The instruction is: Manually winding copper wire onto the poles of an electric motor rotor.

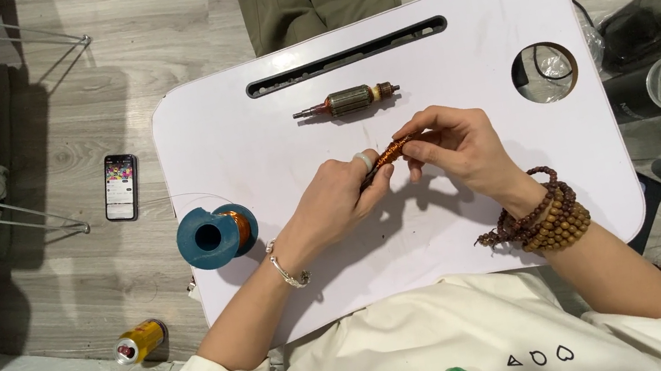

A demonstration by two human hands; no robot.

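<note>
At the centre of the frame, a small copper-wound coil (pixel 390 149) is pinched between both hands above the white table (pixel 270 142): the left hand (pixel 341 197) is curled around its lower end, the right hand (pixel 453 142) is closed on its upper end with fingers bent. A motor armature (pixel 348 102) is laid just above them. A blue spool of copper wire (pixel 216 236) is rested at the table's left edge.

A white lap tray (pixel 270 146) carries a motor armature (pixel 348 102) and blue wire spool (pixel 215 236).
</note>
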